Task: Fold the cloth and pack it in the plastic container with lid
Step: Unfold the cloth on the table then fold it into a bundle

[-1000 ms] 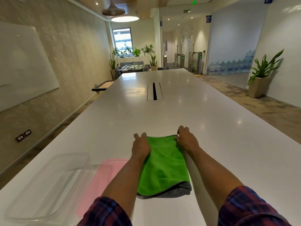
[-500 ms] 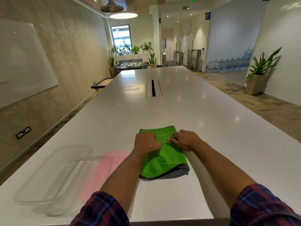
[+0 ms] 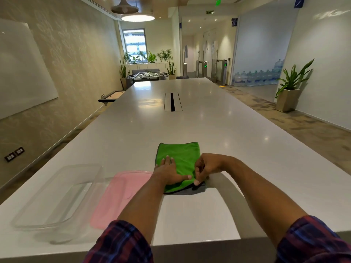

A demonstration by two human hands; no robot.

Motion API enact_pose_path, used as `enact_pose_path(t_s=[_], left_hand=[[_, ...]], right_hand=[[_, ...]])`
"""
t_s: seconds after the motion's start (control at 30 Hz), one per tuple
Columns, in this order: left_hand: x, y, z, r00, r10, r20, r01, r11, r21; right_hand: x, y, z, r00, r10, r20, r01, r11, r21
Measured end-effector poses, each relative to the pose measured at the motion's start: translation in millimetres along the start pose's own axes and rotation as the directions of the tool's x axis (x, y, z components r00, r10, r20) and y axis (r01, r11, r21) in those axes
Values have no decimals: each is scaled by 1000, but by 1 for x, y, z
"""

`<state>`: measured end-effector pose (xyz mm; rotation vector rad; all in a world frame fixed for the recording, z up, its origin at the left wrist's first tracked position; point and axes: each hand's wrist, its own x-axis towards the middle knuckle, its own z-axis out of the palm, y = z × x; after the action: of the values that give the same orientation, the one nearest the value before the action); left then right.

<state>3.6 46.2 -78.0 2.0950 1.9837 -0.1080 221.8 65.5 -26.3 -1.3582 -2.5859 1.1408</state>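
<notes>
While left hand (image 3: pixel 169 172) flattens green cloth (image 3: pixel 179 158), exit sign (image 3: pixel 210 12) readable

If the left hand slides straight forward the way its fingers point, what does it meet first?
The left hand lies flat on the green cloth, fingers pointing away. It would slide over the cloth's far edge, then only bare white table, apparently.

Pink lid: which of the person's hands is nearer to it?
Left. The left hand lies flat on the green cloth, just right of the pink lid; the right hand pinches the cloth's far-side edge, farther away.
</notes>
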Motion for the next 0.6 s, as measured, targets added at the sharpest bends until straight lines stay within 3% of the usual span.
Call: enact_pose_path(t_s=[0.1, 0.2, 0.3, 0.5, 0.6], left_hand=[[-2, 5, 0, 1000, -18, -21, 18, 1000, -21], [-2, 7, -8, 1000, -3, -15, 2, 1000, -28], [-3, 7, -15, 994, 55, -92, -58, 998, -35], [-9, 5, -27, 917, 238, -320, -247, 969, 13], [-12, 4, -34, 932, 249, -262, -247, 968, 40]], right_hand=[[-5, 4, 3, 999, 35, 12, -33, 993, -114], [-8, 8, 4, 990, 19, -142, -48, 979, -199], [-10, 12, 3, 966, 11, -259, -66, 977, -204], [-15, 14, 1, 993, 105, -47, -109, 990, -93], [-11, 14, 3, 994, 95, -48, -100, 987, -128]])
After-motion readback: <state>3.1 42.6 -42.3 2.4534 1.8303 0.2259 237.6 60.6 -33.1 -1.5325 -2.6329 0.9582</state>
